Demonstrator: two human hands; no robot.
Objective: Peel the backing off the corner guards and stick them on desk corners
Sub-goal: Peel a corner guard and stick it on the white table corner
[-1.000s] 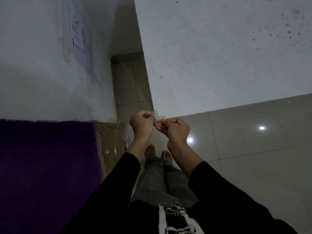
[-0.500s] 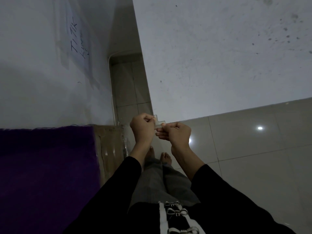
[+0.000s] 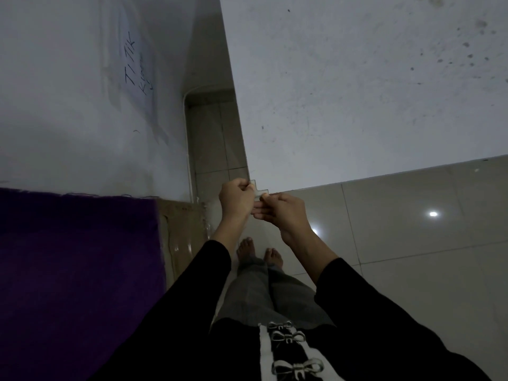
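Grip: your left hand (image 3: 235,200) and right hand (image 3: 286,213) each pinched the clear corner guard (image 3: 258,190), fingers curled and fingertips meeting. Location: guard was held at the near corner of the white desk (image 3: 357,92); whether it touched could not be told.

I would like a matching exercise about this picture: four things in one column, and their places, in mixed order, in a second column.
Things:
1. clear plastic corner guard
2. purple cloth
3. brown cardboard piece
4. handwritten white paper sheet

Places:
A. upper left of the view
B. just right of the cloth
C. pinched between left hand and right hand
D. lower left of the view

Pairs: 1-C, 2-D, 3-B, 4-A.
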